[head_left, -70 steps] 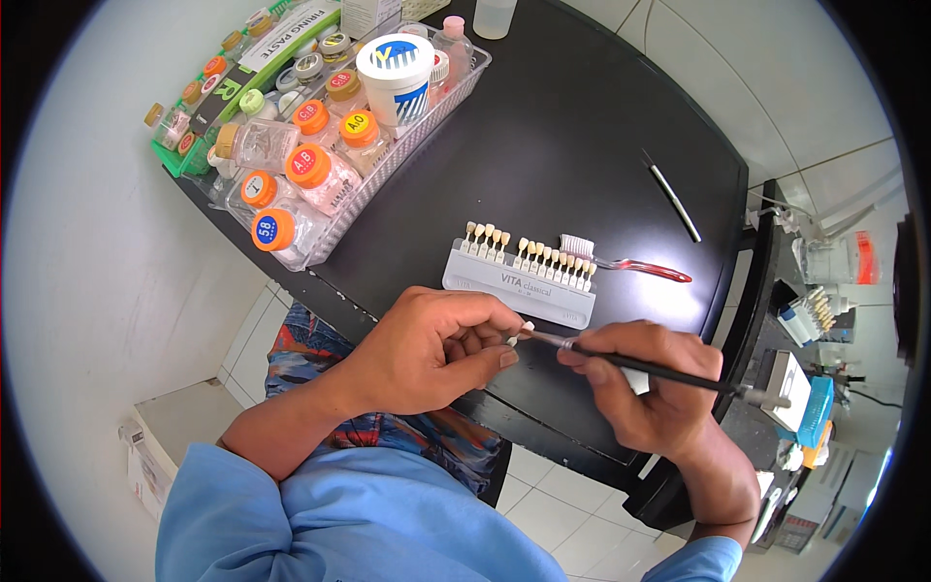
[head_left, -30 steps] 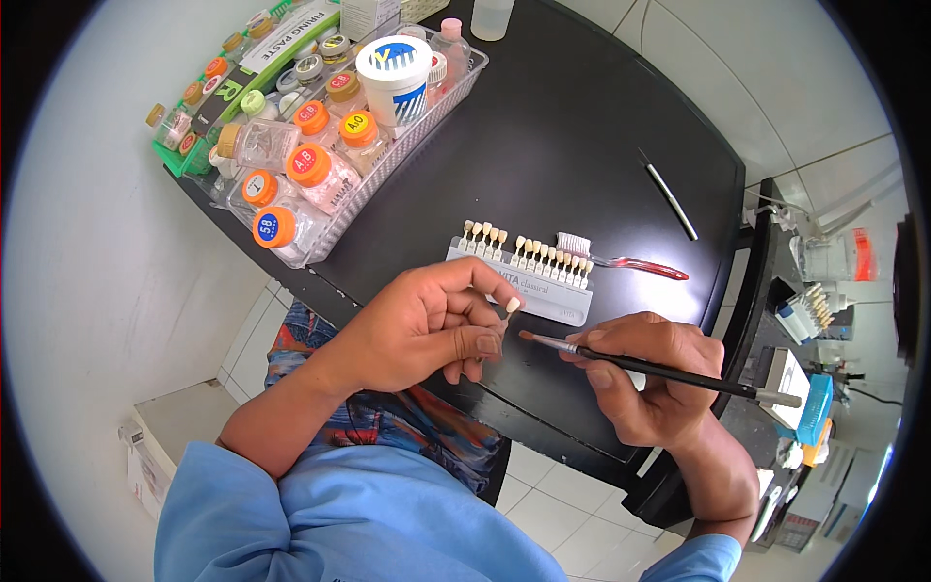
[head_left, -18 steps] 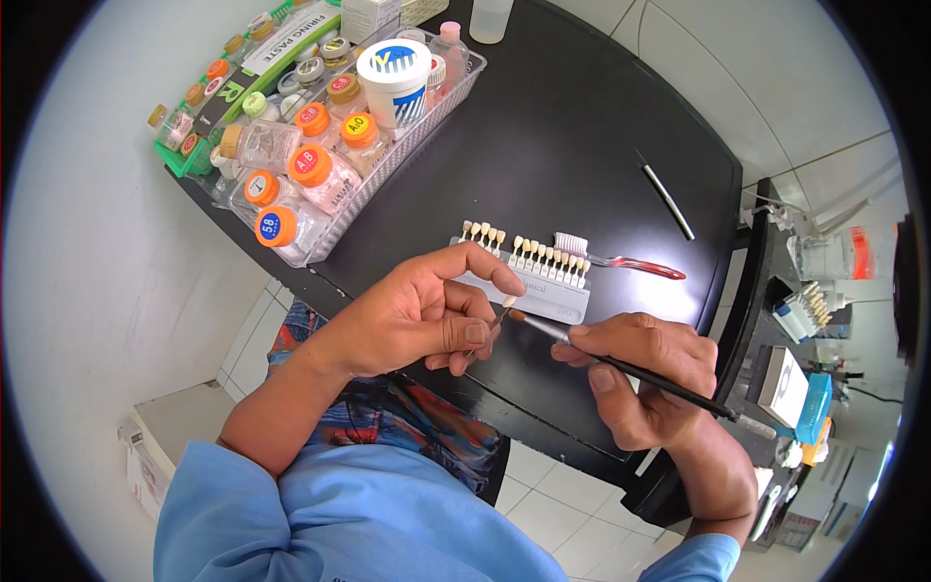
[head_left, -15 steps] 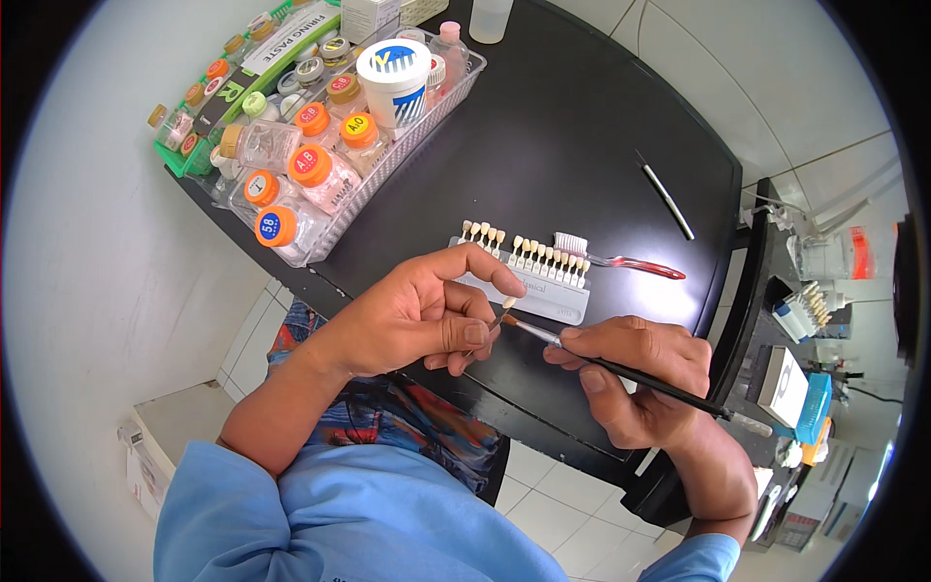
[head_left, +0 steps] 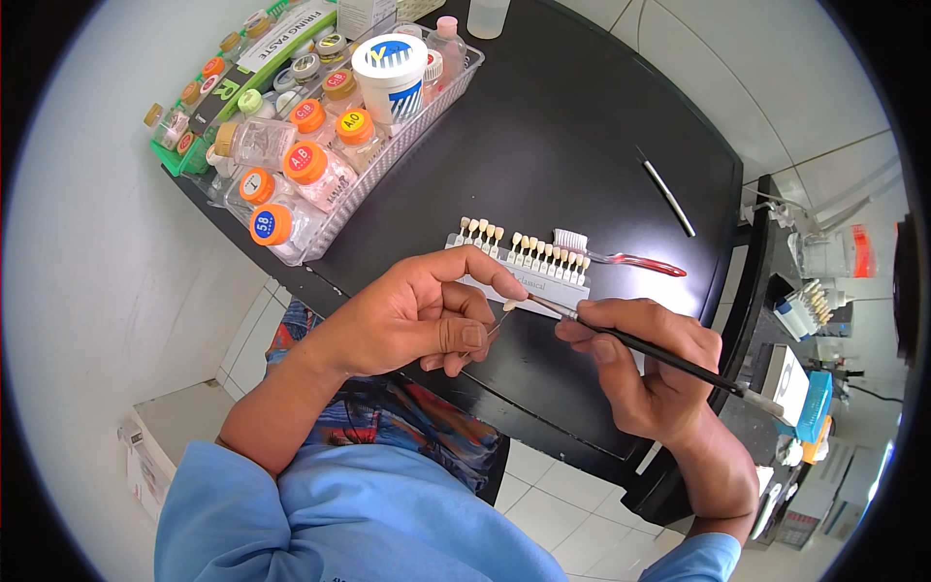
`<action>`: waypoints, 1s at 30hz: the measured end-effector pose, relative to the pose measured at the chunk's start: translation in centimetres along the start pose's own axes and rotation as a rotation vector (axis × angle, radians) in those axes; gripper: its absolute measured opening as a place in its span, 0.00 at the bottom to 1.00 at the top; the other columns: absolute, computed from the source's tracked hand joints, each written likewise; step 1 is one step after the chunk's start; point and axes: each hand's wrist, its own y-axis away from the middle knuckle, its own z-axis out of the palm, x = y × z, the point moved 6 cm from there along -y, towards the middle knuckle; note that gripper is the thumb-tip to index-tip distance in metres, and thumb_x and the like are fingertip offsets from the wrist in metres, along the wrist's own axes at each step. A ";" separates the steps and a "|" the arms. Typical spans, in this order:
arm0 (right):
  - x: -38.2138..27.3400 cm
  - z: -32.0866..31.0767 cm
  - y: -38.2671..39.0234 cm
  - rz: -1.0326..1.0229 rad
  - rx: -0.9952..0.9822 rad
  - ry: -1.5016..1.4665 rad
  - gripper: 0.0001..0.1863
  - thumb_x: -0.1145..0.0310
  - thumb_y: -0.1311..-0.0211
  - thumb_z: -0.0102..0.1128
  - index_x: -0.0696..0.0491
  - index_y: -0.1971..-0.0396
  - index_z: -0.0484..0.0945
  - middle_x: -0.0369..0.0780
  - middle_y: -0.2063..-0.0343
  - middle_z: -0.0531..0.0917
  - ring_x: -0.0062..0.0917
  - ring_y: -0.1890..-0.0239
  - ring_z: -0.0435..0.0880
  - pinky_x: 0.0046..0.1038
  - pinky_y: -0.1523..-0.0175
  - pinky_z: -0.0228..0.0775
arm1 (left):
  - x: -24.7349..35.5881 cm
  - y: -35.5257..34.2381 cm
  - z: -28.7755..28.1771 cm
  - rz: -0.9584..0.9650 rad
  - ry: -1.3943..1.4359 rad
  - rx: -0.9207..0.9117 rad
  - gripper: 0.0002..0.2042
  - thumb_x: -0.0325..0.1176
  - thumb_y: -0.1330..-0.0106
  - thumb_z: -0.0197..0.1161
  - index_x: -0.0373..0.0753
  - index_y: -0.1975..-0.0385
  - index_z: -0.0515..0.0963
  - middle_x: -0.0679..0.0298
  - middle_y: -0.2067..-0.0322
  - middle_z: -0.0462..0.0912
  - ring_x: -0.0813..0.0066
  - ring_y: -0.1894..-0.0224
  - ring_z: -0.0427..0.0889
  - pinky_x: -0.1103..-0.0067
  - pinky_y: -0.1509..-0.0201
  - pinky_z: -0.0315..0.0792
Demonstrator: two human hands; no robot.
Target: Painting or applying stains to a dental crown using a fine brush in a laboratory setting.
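My left hand point(head_left: 427, 315) is closed, thumb against fingers, on a thin metal pin point(head_left: 496, 328). A small cream tooth-shaped piece point(head_left: 509, 306) sits at the pin's upper end. In my right hand point(head_left: 655, 359) is a fine paintbrush point(head_left: 669, 357) with a black handle and silver ferrule, held like a pen. Its reddish-brown tip is at my left index fingertip, just above the tooth piece; whether it touches the skin I cannot tell. Just beyond my hands lies a tooth shade guide point(head_left: 572, 291) with rows of tooth-coloured tabs, partly covered by my left fingers and the brush.
A toothbrush point(head_left: 635, 262) with a red handle lies behind the shade guide. Farther right rests a slim silver-handled instrument point(head_left: 667, 197). At the far left, a clear plastic basket point(head_left: 393, 145) holds several lidded jars. Beside the black table point(head_left: 543, 116) stands a cluttered shelf point(head_left: 766, 335).
The brush tip has moved up from beside the tooth piece to my left index fingertip. My right hand has shifted slightly right; my left hand stays nearly still.
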 end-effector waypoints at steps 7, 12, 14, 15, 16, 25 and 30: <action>-0.6 0.0 0.0 -0.046 -0.051 -0.011 0.13 0.84 0.41 0.70 0.58 0.56 0.88 0.43 0.66 0.92 0.31 0.69 0.94 0.29 0.63 0.86 | 0.1 0.1 0.0 0.016 0.004 0.004 0.20 0.28 0.24 0.68 0.32 0.36 0.74 0.59 0.72 0.82 0.81 0.76 0.79 0.87 0.77 0.66; -0.7 0.1 -0.1 -0.105 -0.067 -0.010 0.13 0.84 0.42 0.71 0.60 0.57 0.88 0.44 0.66 0.92 0.33 0.69 0.94 0.31 0.63 0.86 | -0.1 0.0 0.0 0.029 0.019 0.004 0.20 0.28 0.24 0.68 0.32 0.36 0.74 0.60 0.72 0.82 0.82 0.76 0.79 0.87 0.78 0.66; -1.0 0.2 -0.1 -0.129 -0.080 0.022 0.13 0.84 0.43 0.71 0.60 0.57 0.88 0.44 0.66 0.92 0.33 0.69 0.94 0.31 0.63 0.86 | 0.1 0.0 0.1 -0.003 -0.018 0.011 0.20 0.28 0.24 0.68 0.32 0.36 0.74 0.59 0.71 0.83 0.82 0.76 0.80 0.87 0.78 0.67; -0.8 0.0 -0.1 -0.098 -0.063 0.011 0.13 0.85 0.43 0.71 0.60 0.57 0.88 0.44 0.66 0.92 0.33 0.70 0.93 0.30 0.63 0.86 | 0.0 0.0 0.0 -0.003 -0.019 0.013 0.20 0.28 0.24 0.68 0.32 0.36 0.74 0.59 0.71 0.83 0.82 0.76 0.80 0.87 0.78 0.67; -0.6 -0.2 -0.1 -0.067 -0.045 0.001 0.14 0.85 0.44 0.72 0.60 0.57 0.88 0.45 0.66 0.92 0.33 0.70 0.93 0.30 0.64 0.86 | 0.1 0.1 0.0 0.003 -0.016 0.012 0.20 0.28 0.24 0.68 0.32 0.36 0.74 0.59 0.71 0.83 0.82 0.76 0.80 0.88 0.78 0.67; -0.4 -0.1 0.2 -0.117 -0.034 -0.024 0.15 0.84 0.44 0.73 0.61 0.56 0.88 0.44 0.66 0.92 0.32 0.70 0.93 0.30 0.63 0.86 | 0.0 0.0 0.0 0.001 -0.033 0.012 0.19 0.26 0.24 0.67 0.31 0.36 0.75 0.59 0.71 0.83 0.82 0.76 0.80 0.88 0.78 0.67; 0.0 -0.9 -0.2 -0.042 0.059 0.043 0.09 0.81 0.37 0.70 0.62 0.56 0.87 0.45 0.68 0.93 0.29 0.67 0.95 0.26 0.62 0.86 | 0.1 0.2 0.1 -0.018 -0.016 0.021 0.19 0.24 0.25 0.67 0.31 0.36 0.74 0.59 0.70 0.83 0.82 0.76 0.82 0.88 0.77 0.69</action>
